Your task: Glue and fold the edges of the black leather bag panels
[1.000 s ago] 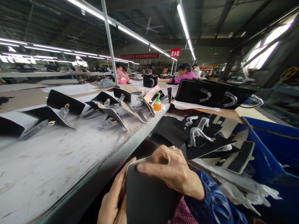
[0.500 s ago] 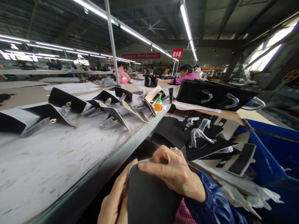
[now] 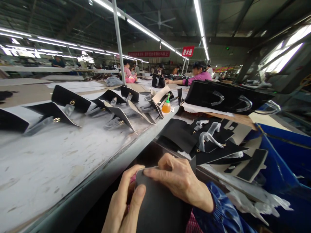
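Low in the view, both my hands hold a black leather panel point(image 3: 161, 207) over my lap. My left hand point(image 3: 125, 204) grips its left edge, thumb pressed on the black face and fingers behind. My right hand point(image 3: 181, 179) lies over the top edge, fingers curled and pressing the fold down. A blue patterned sleeve point(image 3: 223, 210) covers my right forearm.
A long grey-white belt table point(image 3: 48, 161) runs left, carrying several folded black flaps with gold clasps point(image 3: 69, 97) and an orange glue bottle point(image 3: 166, 106). More black pieces point(image 3: 201, 140) and black bags point(image 3: 225, 97) are piled at right beside a blue bin point(image 3: 286, 155). Other workers sit far back.
My left thumb has come round onto the front of the black panel. The panel sits slightly lower, and the view has tilted a little.
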### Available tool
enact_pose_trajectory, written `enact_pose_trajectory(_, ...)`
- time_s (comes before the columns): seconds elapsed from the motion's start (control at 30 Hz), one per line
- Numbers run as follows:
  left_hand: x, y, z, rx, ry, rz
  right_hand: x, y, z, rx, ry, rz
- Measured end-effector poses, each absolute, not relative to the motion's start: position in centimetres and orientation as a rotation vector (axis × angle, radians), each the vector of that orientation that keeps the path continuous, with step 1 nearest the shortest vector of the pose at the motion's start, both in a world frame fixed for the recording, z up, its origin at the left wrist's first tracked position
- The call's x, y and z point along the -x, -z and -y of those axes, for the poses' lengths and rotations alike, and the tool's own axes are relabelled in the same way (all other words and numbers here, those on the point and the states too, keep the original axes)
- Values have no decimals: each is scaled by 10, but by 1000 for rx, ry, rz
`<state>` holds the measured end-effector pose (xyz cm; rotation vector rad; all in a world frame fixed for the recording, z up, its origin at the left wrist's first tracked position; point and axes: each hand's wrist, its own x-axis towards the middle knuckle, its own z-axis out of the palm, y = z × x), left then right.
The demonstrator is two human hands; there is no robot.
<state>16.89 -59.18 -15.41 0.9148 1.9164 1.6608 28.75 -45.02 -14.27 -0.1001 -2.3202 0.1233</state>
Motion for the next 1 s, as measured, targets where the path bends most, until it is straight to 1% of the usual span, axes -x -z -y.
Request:
enact_pose_trajectory(0.23,-156,169,583,-1099,-1704,-1943,-281,155,452,138,-166,2321)
enact_pose_trajectory(0.43,-146,168,589,-1041,-1750,-2006,-281,161,451,182,-491,2255)
enact_pose_trajectory(0.67,-139,172,595,-1267,-1742,-2031,-283,152,457,289,-706,2240)
enact_pose_trajectory(0.73,-140,174,594,-1383,-1691,-2049,-284,149,456,314,-761,2265)
enact_pose_trajectory(0.8,-144,176,593,-1443,-1664,-2084,-286,148,455,336,-779,2286)
enact_pose_trajectory(1.0,-159,176,592,-1418,-1773,-2135,-288,149,453,319,-809,2286)
